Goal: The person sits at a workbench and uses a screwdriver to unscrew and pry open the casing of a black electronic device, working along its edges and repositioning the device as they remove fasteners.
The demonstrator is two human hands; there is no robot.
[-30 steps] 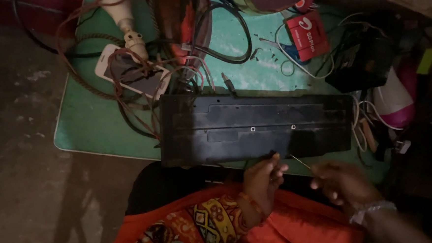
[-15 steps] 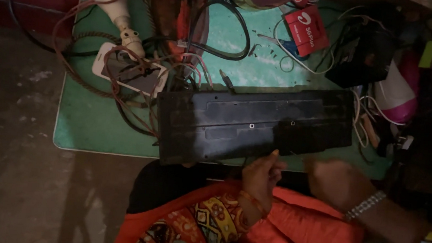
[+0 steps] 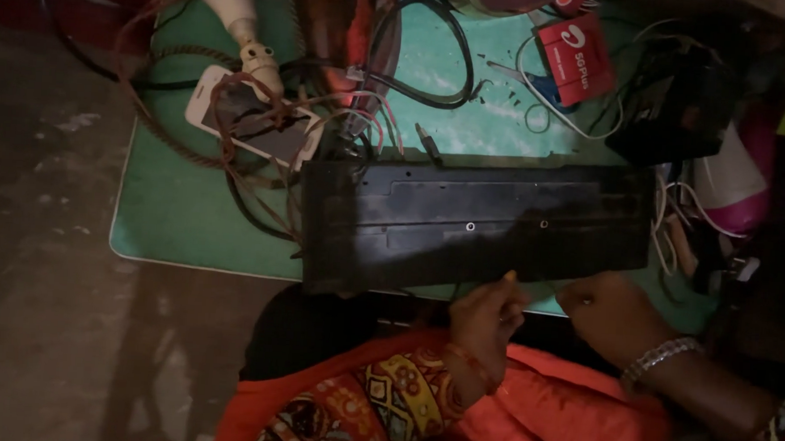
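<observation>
A black keyboard (image 3: 477, 220) lies upside down across a green mat (image 3: 178, 218), two small screw holes showing in its back. My left hand (image 3: 484, 319), with orange bangles at the wrist, has its fingers pinched together and touches the keyboard's near edge. My right hand (image 3: 610, 314), with a silver bracelet, is curled with its knuckles up just right of it, also at the near edge. Dim light hides whether either hand holds anything small.
A white phone (image 3: 250, 119) under tangled brown and black cables (image 3: 234, 163) lies left of the keyboard. A red box (image 3: 576, 56), scissors (image 3: 530, 80), a black box (image 3: 676, 106) and a pink-white device (image 3: 730, 180) crowd the right. Bare floor (image 3: 32, 255) lies left.
A thin tool seen between my hands a second ago is no longer visible. Both hands moved up to the keyboard's near edge and my right hand curled shut.
</observation>
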